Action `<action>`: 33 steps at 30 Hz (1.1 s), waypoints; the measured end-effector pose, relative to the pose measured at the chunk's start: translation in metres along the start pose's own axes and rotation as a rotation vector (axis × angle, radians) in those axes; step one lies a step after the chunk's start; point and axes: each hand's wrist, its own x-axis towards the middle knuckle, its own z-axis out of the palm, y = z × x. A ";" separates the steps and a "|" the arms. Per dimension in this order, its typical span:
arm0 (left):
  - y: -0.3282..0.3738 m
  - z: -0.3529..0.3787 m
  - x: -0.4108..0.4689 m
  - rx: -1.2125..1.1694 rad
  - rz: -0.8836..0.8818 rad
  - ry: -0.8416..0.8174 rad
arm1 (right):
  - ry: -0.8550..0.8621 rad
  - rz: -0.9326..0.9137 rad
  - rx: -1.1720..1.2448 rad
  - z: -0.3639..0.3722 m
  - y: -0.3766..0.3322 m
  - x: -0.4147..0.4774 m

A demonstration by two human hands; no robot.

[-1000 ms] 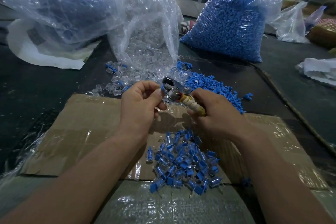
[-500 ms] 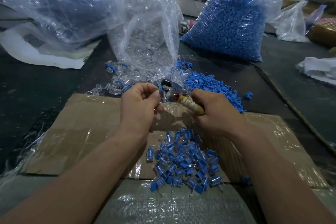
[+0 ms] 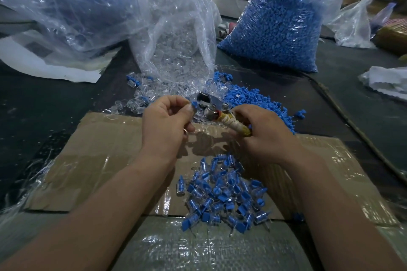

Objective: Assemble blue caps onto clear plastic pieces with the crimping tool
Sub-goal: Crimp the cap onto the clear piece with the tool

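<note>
Left grip: a small blue plastic cap [image 3: 194, 104] is pinched by the left hand [image 3: 164, 121], just beside the tool head.
Right grip: the metal crimping tool [image 3: 217, 110] is clasped by its wrapped handle in the right hand [image 3: 264, 130].
Done: a heap of blue-capped clear pieces [image 3: 224, 191] is laid near, on taped brown cardboard [image 3: 105, 152].
Left: loose blue caps [image 3: 248, 97] and a bag of clear plastic pieces [image 3: 176, 50] are piled beyond; much is judged undone.
Pose: forearms are stretched forward, hands raised close together.

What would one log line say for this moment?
left hand: pinches blue cap | right hand: grips crimping tool | assembled pieces: piled on cardboard
</note>
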 end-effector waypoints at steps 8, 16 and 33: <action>0.019 -0.014 0.000 -0.053 -0.107 -0.279 | -0.017 0.082 0.001 -0.017 0.020 -0.007; 0.021 -0.008 -0.013 0.140 -0.129 -0.771 | -0.148 0.068 0.019 -0.012 0.011 -0.007; -0.009 -0.029 0.031 0.846 0.221 0.139 | -0.327 0.124 -0.018 -0.013 0.014 -0.008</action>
